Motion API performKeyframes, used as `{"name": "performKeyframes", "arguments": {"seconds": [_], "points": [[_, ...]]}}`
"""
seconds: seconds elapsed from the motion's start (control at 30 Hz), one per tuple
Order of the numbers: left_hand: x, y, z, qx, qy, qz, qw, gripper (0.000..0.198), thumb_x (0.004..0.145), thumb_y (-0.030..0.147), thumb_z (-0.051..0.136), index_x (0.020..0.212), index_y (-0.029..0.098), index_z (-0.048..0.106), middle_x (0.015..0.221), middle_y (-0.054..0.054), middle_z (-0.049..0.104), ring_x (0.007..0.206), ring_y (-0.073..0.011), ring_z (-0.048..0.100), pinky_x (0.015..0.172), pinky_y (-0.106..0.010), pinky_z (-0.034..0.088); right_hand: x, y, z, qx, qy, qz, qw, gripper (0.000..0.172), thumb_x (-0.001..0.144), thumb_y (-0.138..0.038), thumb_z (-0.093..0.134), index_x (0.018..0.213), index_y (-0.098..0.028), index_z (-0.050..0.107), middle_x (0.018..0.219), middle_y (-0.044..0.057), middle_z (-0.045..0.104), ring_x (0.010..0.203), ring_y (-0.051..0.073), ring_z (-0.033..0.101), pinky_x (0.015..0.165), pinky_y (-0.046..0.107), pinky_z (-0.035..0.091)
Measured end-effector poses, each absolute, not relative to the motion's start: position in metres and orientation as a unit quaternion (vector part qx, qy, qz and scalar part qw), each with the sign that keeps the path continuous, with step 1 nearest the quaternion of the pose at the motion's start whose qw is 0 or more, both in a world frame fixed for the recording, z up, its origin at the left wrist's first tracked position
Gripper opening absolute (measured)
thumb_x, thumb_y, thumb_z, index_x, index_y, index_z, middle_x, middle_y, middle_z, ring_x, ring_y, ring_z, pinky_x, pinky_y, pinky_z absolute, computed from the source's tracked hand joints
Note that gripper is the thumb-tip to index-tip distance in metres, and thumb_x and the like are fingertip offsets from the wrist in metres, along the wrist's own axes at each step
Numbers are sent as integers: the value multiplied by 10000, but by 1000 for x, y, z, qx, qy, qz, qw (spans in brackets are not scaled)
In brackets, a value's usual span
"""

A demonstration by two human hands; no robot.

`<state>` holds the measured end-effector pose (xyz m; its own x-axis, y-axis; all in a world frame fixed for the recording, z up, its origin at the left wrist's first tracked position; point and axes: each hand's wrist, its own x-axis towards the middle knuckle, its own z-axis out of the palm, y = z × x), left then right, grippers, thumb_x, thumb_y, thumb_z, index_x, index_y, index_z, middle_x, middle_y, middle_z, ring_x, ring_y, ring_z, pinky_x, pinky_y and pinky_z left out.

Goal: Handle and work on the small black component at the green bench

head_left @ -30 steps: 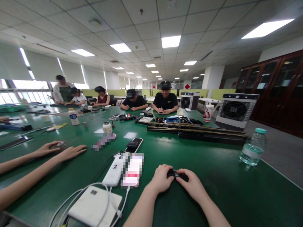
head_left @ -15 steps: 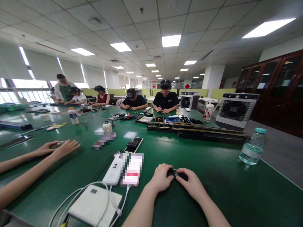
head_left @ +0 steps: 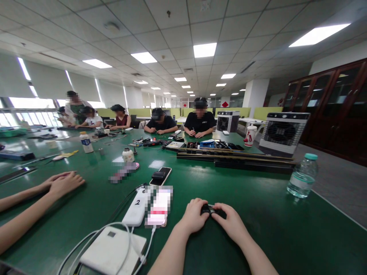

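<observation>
My left hand (head_left: 194, 216) and my right hand (head_left: 231, 224) rest close together on the green table (head_left: 272, 214) near its front edge. Between them they grip a small black object (head_left: 210, 209), each hand's fingers curled round one end. Most of the object is hidden by my fingers, so its shape stays unclear. To the left of my left hand lie a white power bank marked 2 (head_left: 137, 207) and a blurred phone (head_left: 158, 206).
A white box with cables (head_left: 110, 253) sits at the front left. A neighbour's two hands (head_left: 61, 182) lie on the table to the left. A water bottle (head_left: 302, 176) stands right, long black rails (head_left: 235, 157) lie ahead, and several people sit at the far side.
My hands stay on the black object. The neighbour's hands on the left have drawn together, one now over the other. The view has shifted slightly.
</observation>
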<state>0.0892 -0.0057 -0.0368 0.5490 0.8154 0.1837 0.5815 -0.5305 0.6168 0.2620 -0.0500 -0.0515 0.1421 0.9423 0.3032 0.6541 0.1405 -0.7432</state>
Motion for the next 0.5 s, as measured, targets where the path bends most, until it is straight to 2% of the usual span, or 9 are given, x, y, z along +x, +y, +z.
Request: {"name": "performKeyframes", "arguments": {"seconds": [0.3, 0.5], "points": [[89, -6, -35, 842, 419, 220, 259, 409, 790, 282, 524, 1192, 207, 543, 1178, -65, 567, 1102, -234, 475, 969, -338, 358, 260, -51, -48, -633, -628, 163, 423, 186, 690, -325, 609, 827, -234, 695, 1003, 59, 705, 1015, 255, 608, 964, 406, 436], [90, -7, -35, 842, 421, 221, 255, 390, 786, 281, 528, 1165, 194, 565, 1165, -67, 572, 1094, -230, 478, 965, -325, 359, 261, -52, -43, -646, -592, 162, 455, 221, 705, -366, 581, 848, -225, 675, 964, 65, 711, 967, 258, 633, 904, 395, 482]]}}
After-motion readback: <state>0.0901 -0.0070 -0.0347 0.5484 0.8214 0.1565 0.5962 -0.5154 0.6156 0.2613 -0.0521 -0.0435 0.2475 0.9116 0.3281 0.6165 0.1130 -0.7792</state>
